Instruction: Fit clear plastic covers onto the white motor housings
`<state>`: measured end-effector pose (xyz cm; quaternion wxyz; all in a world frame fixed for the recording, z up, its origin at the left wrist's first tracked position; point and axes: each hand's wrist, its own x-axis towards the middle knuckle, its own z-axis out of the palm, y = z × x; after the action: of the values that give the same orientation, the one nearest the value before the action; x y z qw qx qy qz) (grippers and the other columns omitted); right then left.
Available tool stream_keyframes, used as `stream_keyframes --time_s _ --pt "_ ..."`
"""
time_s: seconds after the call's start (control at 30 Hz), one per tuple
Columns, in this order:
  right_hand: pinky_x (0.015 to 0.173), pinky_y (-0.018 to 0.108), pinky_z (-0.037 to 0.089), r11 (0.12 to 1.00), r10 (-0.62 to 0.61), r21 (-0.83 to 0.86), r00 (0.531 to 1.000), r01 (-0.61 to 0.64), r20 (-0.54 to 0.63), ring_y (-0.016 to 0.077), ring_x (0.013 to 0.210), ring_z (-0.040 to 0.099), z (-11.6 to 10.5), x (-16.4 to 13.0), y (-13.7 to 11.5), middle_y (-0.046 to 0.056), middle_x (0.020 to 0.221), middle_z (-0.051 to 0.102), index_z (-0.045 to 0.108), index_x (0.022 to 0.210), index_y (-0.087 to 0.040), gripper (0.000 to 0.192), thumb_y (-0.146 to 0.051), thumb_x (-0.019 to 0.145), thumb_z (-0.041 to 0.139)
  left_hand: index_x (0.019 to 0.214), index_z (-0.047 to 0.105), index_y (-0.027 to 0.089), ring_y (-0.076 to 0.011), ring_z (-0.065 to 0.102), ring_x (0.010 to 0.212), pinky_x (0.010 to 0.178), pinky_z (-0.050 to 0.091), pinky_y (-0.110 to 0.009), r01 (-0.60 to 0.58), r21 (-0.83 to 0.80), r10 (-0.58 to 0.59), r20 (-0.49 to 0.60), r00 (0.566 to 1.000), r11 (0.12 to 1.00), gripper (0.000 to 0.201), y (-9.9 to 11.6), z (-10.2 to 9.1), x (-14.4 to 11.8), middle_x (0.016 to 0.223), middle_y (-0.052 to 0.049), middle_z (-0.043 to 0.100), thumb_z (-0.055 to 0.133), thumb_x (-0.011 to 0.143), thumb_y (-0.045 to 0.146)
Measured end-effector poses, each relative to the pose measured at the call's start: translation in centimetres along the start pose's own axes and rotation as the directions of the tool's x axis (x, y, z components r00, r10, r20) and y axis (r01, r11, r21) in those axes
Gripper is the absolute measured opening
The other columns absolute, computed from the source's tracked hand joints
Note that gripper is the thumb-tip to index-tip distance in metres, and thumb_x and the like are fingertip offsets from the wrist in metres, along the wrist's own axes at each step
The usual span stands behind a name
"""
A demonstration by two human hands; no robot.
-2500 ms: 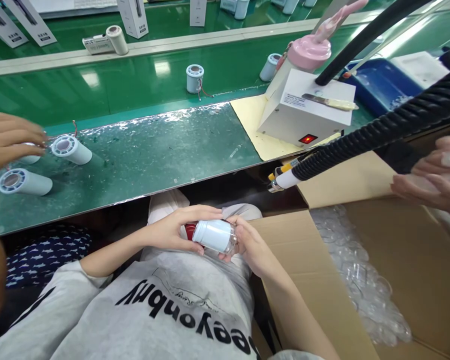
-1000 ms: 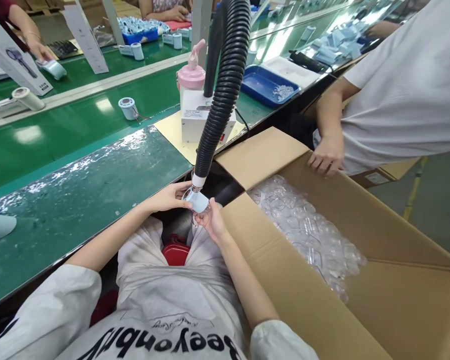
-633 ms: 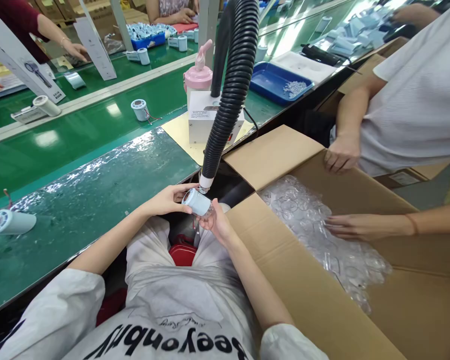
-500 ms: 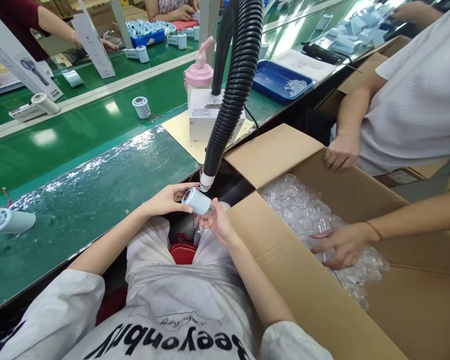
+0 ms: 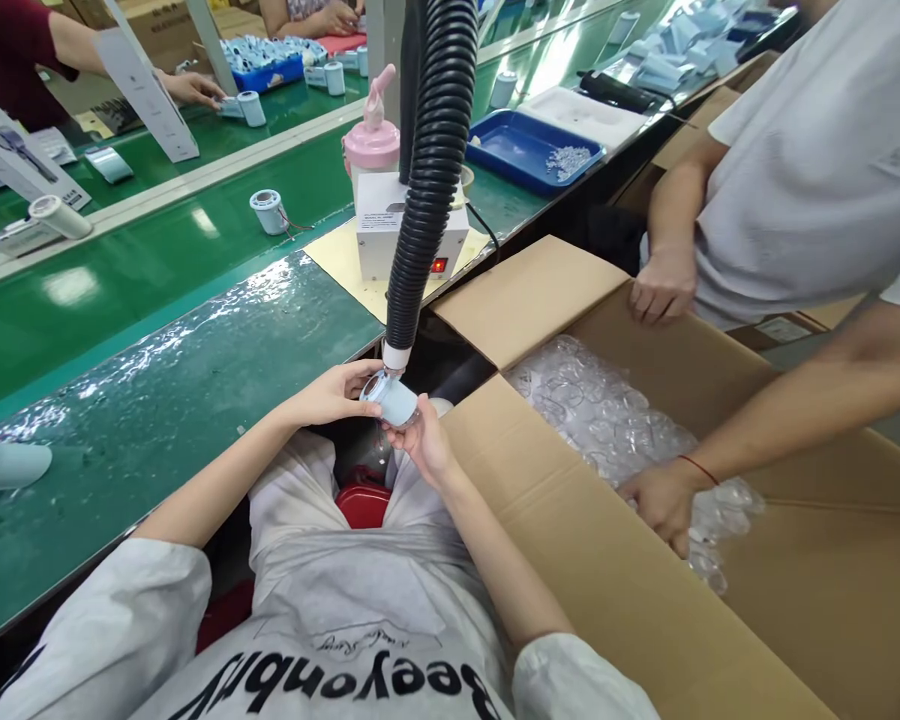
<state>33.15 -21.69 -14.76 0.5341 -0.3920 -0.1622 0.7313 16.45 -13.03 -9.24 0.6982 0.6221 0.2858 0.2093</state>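
Over my lap I hold a pale blue cylindrical housing (image 5: 396, 400) between both hands. My left hand (image 5: 339, 395) grips its open, ringed end, thumb in front and fingers behind. Around the other end, from below, close the fingers of my right hand (image 5: 422, 437); something clear shows there, too small to make out. The white nozzle (image 5: 396, 356) of a black corrugated hose (image 5: 435, 150) comes down onto the top side of the housing. A white box-shaped machine (image 5: 379, 235) with a lit red switch stands behind the hose.
To my right, a large cardboard box (image 5: 562, 540) holds many clear plastic cups (image 5: 592, 410); a co-worker's hand (image 5: 664, 500) reaches into it. Similar housings stand on the green bench (image 5: 195, 370) and belt (image 5: 172, 225). A blue tray (image 5: 521, 150) holds small white pieces.
The housing has come up against the hose nozzle, both hands still on it. The co-worker's hand has reached deeper among the clear cups. My view has shifted slightly to the right.
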Motion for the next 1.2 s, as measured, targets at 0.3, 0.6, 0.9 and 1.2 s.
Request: stream_keyframes --time_s 0.3,0.6,0.9,1.2 --pt "0.043 0.023 0.041 1.000 0.006 0.018 1.000 -0.006 0.016 0.0134 0.048 0.053 0.4 0.2 0.2 0.003 0.061 0.063 0.067 0.083 -0.018 0.057 -0.072 0.093 0.050 0.133 0.065 0.013 -0.0311 0.066 0.123 0.107 0.052 -0.045 -0.002 0.057 0.002 0.000 1.000 0.998 0.070 1.2 -0.6 0.3 0.134 -0.019 0.068 0.091 0.071 0.033" --pt "0.044 0.023 0.041 0.998 -0.026 0.064 1.000 0.026 -0.005 0.0134 0.048 0.053 0.6 1.1 0.5 0.003 0.062 0.063 0.066 0.087 -0.018 0.056 -0.069 0.095 0.045 0.123 0.070 0.013 -0.0299 0.068 0.116 0.102 0.053 -0.045 0.023 0.155 -0.031 0.046 0.998 0.988 0.063 2.2 -1.1 1.7 0.126 -0.016 0.072 0.092 0.068 0.036" --pt "0.043 0.023 0.041 0.995 -0.066 0.083 0.998 0.064 0.015 0.0134 0.049 0.054 0.5 1.6 0.8 0.003 0.064 0.064 0.067 0.086 -0.018 0.053 -0.067 0.094 0.049 0.123 0.069 0.012 -0.0295 0.068 0.114 0.102 0.053 -0.044 0.005 0.163 -0.013 0.050 0.999 0.987 0.064 2.3 -1.5 1.7 0.125 -0.017 0.072 0.091 0.068 0.038" --pt "0.043 0.023 0.041 0.985 -0.147 0.092 0.989 0.144 0.022 0.0134 0.050 0.054 0.5 2.2 1.2 0.003 0.064 0.066 0.066 0.082 -0.018 0.052 -0.064 0.095 0.047 0.119 0.070 0.011 -0.0284 0.068 0.113 0.103 0.052 -0.044 0.026 0.187 -0.039 0.067 0.997 0.982 0.060 2.3 -2.1 2.6 0.123 -0.015 0.073 0.090 0.068 0.036"
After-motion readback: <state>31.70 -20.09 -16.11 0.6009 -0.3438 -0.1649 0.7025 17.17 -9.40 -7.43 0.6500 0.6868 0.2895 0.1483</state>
